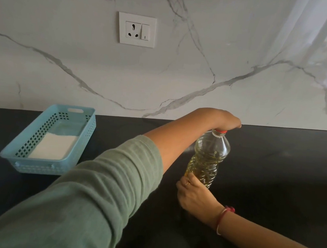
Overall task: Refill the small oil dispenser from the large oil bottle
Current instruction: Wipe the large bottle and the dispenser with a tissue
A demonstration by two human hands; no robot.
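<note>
Large oil bottle [209, 155] stands upright on the black table [274, 176], right of frame centre, clear plastic, yellow oil filling most of the ribbed body. Your left hand [225, 120] comes in from the lower left on a green sleeve [99, 187] and sits clamped over the red cap [219, 131], fingers curled down around it. Your right hand [193, 195] wraps the bottle's lower part, fingers closed on the plastic; red thread bracelet [223, 217] at that wrist. Blue perforated basket [14, 154] at mid left, well apart from the bottle, a white pad [53, 146] lying inside. White wall socket [136, 29] on the marble wall [247, 51], upper centre.
</note>
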